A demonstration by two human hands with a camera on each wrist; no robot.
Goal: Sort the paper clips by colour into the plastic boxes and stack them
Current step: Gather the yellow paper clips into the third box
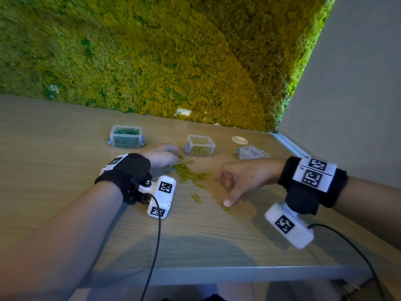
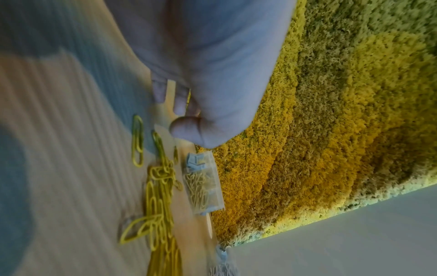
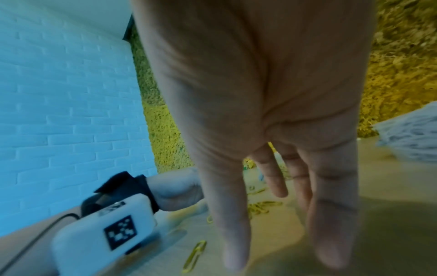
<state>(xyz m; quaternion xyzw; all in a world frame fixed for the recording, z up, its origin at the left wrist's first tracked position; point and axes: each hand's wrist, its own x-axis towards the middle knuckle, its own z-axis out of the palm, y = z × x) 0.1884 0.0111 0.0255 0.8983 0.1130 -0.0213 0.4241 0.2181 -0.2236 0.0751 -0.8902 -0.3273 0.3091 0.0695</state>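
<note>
A loose heap of yellow paper clips (image 1: 187, 173) lies mid-table, also seen in the left wrist view as the yellow clips (image 2: 158, 190). My left hand (image 1: 168, 153) is at the heap's far end, blurred. Its thumb (image 2: 184, 128) presses against curled fingers and a sliver of yellow shows between them. Just beyond stands the open clear box with yellow clips (image 1: 199, 146). My right hand (image 1: 225, 187) hovers right of the heap, fingers relaxed and empty. Its thumb points down near a single yellow clip (image 1: 226, 210). That single clip (image 3: 195, 256) lies left of the straight fingers (image 3: 331, 233).
A closed clear box of green clips (image 1: 125, 136) stands at the back left. A pile of white clips (image 1: 252, 153) lies at the back right, a round white lid (image 1: 239, 140) behind it. Another stray yellow clip (image 1: 195, 197) lies nearer me. A moss wall borders the table's far edge.
</note>
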